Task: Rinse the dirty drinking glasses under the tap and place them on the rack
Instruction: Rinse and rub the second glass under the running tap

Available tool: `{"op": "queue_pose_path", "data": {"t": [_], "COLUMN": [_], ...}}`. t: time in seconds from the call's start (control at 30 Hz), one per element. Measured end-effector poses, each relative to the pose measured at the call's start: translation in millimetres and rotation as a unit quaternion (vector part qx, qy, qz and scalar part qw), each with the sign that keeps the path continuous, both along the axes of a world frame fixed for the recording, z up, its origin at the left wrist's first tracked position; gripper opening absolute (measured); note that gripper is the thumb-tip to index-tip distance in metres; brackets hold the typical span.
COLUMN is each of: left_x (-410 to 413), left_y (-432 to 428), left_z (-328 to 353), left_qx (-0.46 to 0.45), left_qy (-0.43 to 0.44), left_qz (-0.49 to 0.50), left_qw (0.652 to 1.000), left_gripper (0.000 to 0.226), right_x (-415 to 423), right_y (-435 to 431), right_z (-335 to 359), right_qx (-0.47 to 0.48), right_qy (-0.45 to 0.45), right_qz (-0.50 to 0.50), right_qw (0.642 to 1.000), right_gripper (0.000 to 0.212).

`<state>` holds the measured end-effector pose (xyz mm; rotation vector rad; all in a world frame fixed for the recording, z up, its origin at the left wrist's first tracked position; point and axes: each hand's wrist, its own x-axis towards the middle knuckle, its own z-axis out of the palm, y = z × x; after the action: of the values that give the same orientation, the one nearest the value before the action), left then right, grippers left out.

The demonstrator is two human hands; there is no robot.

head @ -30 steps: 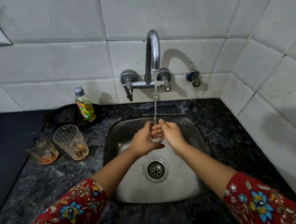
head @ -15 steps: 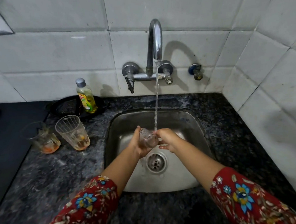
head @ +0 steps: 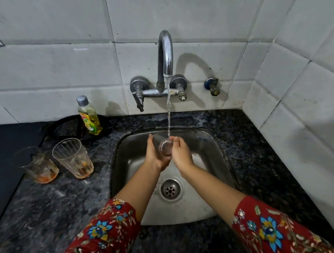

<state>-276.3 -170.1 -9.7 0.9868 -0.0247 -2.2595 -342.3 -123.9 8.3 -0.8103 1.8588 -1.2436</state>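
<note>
White glazed wall tiles [head: 48,64] rise behind and to the right of your grips, flat and faintly smudged. Under your forearms runs the desk [head: 258,161], dark speckled polished stone. Set into it, directly beneath both grips, is the steel sink [head: 209,148], a rounded square with a dull brushed sheen and wet walls.

Above and behind the grips stands the chrome tap [head: 165,54], a tall curved spout. A thin water stream [head: 168,116] falls from it onto the clear drinking glass [head: 165,148], which you hold between the grips, tipped on its side over the basin with one round end towards you.

Your left grip [head: 154,155] is curled round the glass from the left. Your right grip [head: 180,154] closes on its right side, thumb on top. Red floral sleeves [head: 105,230] cover both arms.

Well left of the left grip, on the desk, stand a ribbed glass [head: 73,157] and, just beside it, a patterned glass [head: 40,165], both upright with orange dregs at the bottom. Behind them a soap bottle [head: 89,115] of yellow liquid with a grey cap stands on a black round tray [head: 64,128].

Below the grips lies the round drain [head: 170,190]. Up right of the right grip, a small blue valve [head: 212,87] juts from the tiles.
</note>
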Motion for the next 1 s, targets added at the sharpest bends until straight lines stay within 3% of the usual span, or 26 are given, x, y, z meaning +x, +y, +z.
{"op": "queue_pose_path", "data": {"t": [0.1, 0.2, 0.3, 0.4, 0.43, 0.5, 0.6, 0.67, 0.73, 0.77, 0.83, 0.93, 0.97, 1.0], "left_x": [6.1, 10.8, 8.7, 1.0, -1.3, -7.9, -6.6, 4.8, 15.2, 17.7, 14.4, 4.9, 3.9, 5.1], "left_y": [1.9, 0.6, -1.2, 0.1, 0.7, 0.7, -1.4, -15.3, -27.6, -29.3, -29.4, -28.9, -31.4, -34.2], "left_z": [-5.6, -6.8, -10.5, -10.9, -8.9, -4.2, 9.4, 13.3, 13.8, 14.0, 11.5, 9.2, 10.1, 11.5], "left_qx": [-0.103, -0.218, -0.284, -0.287, -0.29, -0.312, -0.315, -0.29, -0.264, -0.264, -0.266, -0.241, -0.238, -0.238], "left_qy": [-0.005, -0.072, -0.213, -0.254, -0.252, -0.278, -0.328, -0.262, -0.193, -0.185, -0.213, -0.285, -0.292, -0.287], "left_qz": [-0.05, -0.114, -0.094, -0.074, -0.08, -0.091, -0.084, -0.121, -0.194, -0.211, -0.195, -0.13, -0.128, -0.147], "left_qw": [0.993, 0.967, 0.93, 0.921, 0.92, 0.904, 0.887, 0.913, 0.925, 0.923, 0.92, 0.919, 0.917, 0.916], "left_gripper": [0.062, 0.066, 0.07, 0.092, 0.089, 0.057, 0.021, 0.018, 0.03, 0.039, 0.057, 0.056, 0.051, 0.048], "right_x": [-3.5, -11.1, -19.3, -17.7, -15.9, -11.2, -4.3, -9.4, -16.6, -19.9, -16.7, -2.7, -1.8, -4.6], "right_y": [23.2, 43.8, 49.7, 43.0, 39.2, 30.2, 17.1, 11.3, 12.2, 11.9, 6.8, -2.2, -4.7, -6.9], "right_z": [-18.3, -19.6, -20.4, -21.9, -23.4, -20.4, -12.3, -5.8, 2.1, 3.6, 2.8, -1.5, -2.9, -1.5], "right_qx": [-0.102, -0.131, -0.055, 0.044, 0.066, 0.076, 0.088, 0.07, 0.051, 0.052, 0.07, 0.098, 0.098, 0.089], "right_qy": [0.158, 0.212, 0.193, 0.214, 0.244, 0.272, 0.21, 0.016, -0.197, -0.236, -0.178, 0.082, 0.076, -0.003], "right_qz": [0.048, 0.107, 0.182, 0.219, 0.205, 0.132, 0.107, 0.156, 0.187, 0.187, 0.16, 0.1, 0.104, 0.116], "right_qw": [0.981, 0.963, 0.963, 0.951, 0.945, 0.95, 0.968, 0.985, 0.961, 0.952, 0.969, 0.987, 0.987, 0.989], "right_gripper": [0.032, 0.036, 0.048, 0.078, 0.085, 0.072, 0.056, 0.042, 0.025, 0.023, 0.032, 0.041, 0.04, 0.034]}}
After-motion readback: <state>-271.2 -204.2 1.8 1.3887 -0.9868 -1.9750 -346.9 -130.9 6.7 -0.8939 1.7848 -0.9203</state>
